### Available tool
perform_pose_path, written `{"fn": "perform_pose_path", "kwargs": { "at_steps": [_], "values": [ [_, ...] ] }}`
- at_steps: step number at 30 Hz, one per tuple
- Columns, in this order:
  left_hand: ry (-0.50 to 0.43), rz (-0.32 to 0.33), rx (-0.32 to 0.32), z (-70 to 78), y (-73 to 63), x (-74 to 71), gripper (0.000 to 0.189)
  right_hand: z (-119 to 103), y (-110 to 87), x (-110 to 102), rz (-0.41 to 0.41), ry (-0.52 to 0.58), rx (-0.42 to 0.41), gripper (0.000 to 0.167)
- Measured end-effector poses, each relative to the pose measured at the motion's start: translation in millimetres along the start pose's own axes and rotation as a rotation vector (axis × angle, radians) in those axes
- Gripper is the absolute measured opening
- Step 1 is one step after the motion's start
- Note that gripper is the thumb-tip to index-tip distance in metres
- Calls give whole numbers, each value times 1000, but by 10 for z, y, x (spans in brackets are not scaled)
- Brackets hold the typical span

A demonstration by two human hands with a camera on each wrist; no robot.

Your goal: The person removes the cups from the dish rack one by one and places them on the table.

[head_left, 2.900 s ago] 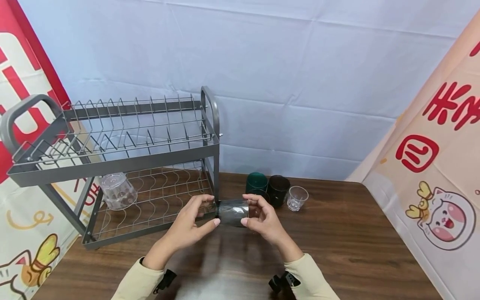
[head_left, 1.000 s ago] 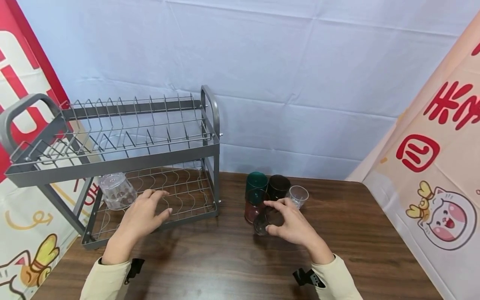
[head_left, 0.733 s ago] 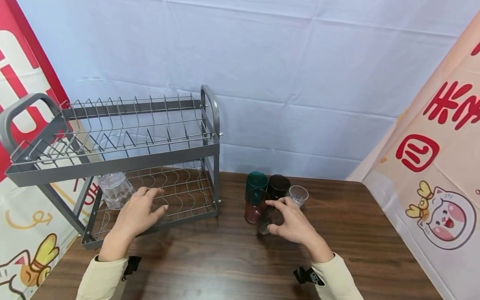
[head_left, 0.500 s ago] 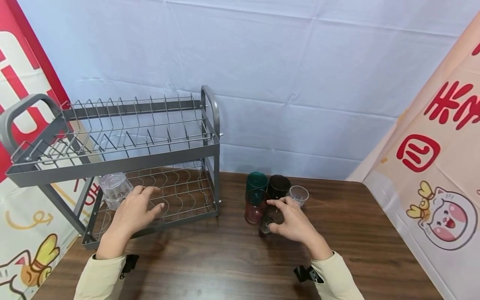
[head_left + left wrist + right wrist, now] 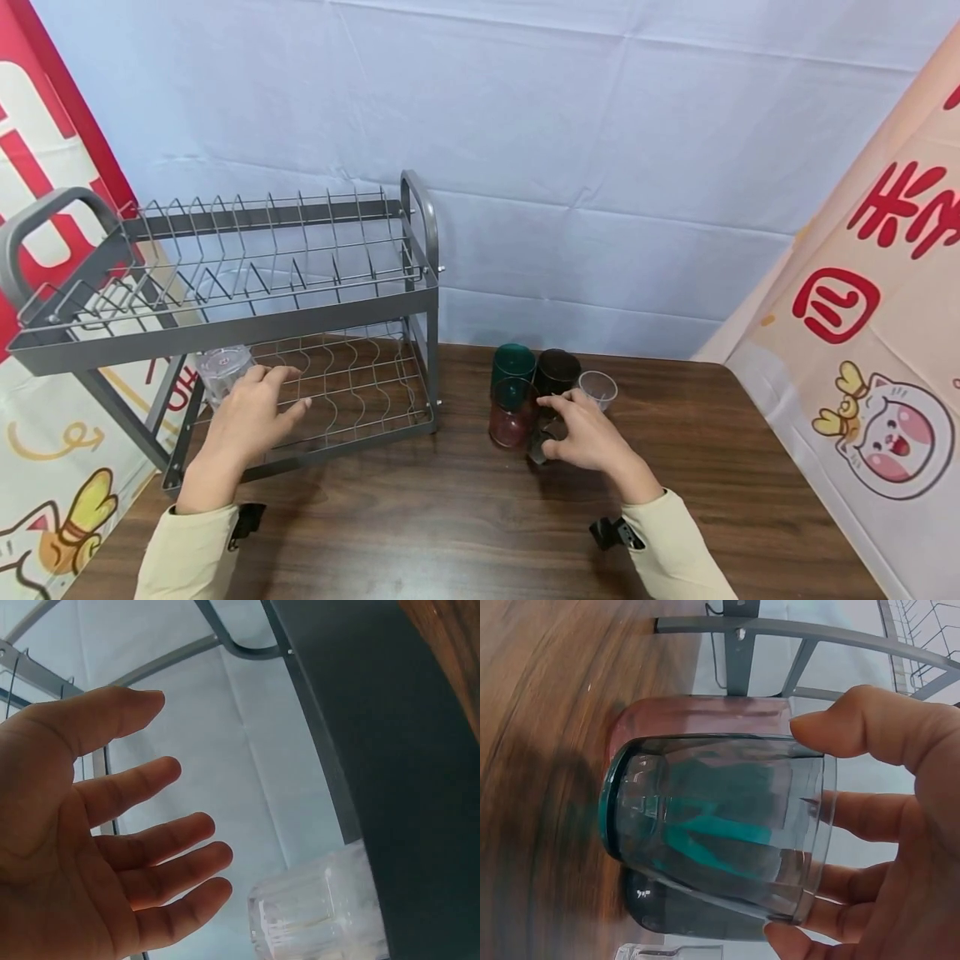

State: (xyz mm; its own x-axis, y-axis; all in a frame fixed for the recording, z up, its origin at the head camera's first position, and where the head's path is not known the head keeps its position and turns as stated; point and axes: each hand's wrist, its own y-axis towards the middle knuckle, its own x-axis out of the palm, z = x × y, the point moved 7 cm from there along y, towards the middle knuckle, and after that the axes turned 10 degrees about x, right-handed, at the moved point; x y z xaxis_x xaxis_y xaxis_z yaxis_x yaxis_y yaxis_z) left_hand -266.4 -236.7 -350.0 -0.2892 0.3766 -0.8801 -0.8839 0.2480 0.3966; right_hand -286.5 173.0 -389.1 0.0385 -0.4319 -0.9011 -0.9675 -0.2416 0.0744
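My right hand [image 5: 588, 435] holds a grey-tinted drinking glass [image 5: 720, 825] by its rim, with thumb and fingers around it. In the right wrist view its base points at the table; whether it touches the wood I cannot tell. Close beside it stand a reddish glass [image 5: 508, 427], a green glass [image 5: 513, 360], a dark glass [image 5: 557, 367] and a small clear glass [image 5: 597, 386]. My left hand [image 5: 243, 417], fingers relaxed and spread with nothing in them, hovers at the rack's front left. Near it a clear faceted glass [image 5: 222, 368] sits upside down on the lower tier, partly hidden.
A grey two-tier dish rack [image 5: 225, 329] takes up the left of the wooden table [image 5: 420, 517]. Wire slots run along its upper tier, and a looped handle [image 5: 420, 217] rises at each end. A pale cloth [image 5: 585, 167] hangs behind, with printed banners at both sides.
Both hands held the grey glass sideways near the rack. The left hand has since let go and moved left; the right hand has carried the glass right, beside the others, and turned it base down.
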Motion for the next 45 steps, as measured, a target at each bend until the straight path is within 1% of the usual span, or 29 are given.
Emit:
{"fn": "perform_pose_path", "kwargs": {
  "at_steps": [4,11,18,25,33,38,42,45],
  "values": [
    [-9,-20,-21,-63,3,-20,49,27,52,14,-8,-23,7,58],
    [8,-7,-32,-148,5,-83,48,45,113,9,-7,-60,22,60],
    [17,6,-52,-216,37,-142,48,81,166,-1,30,-103,46,58],
    [28,15,-74,-280,54,-194,47,120,194,34,41,-107,79,59],
    [69,58,-58,-322,85,-271,42,138,221,56,41,-111,91,61],
    [81,79,-74,-358,98,-305,43,156,235,72,40,-108,96,60],
    [74,76,-91,-394,95,-315,45,181,250,92,33,-109,102,60],
    [68,55,-115,-446,91,-305,47,195,267,99,29,-106,103,59]
  ]
}}
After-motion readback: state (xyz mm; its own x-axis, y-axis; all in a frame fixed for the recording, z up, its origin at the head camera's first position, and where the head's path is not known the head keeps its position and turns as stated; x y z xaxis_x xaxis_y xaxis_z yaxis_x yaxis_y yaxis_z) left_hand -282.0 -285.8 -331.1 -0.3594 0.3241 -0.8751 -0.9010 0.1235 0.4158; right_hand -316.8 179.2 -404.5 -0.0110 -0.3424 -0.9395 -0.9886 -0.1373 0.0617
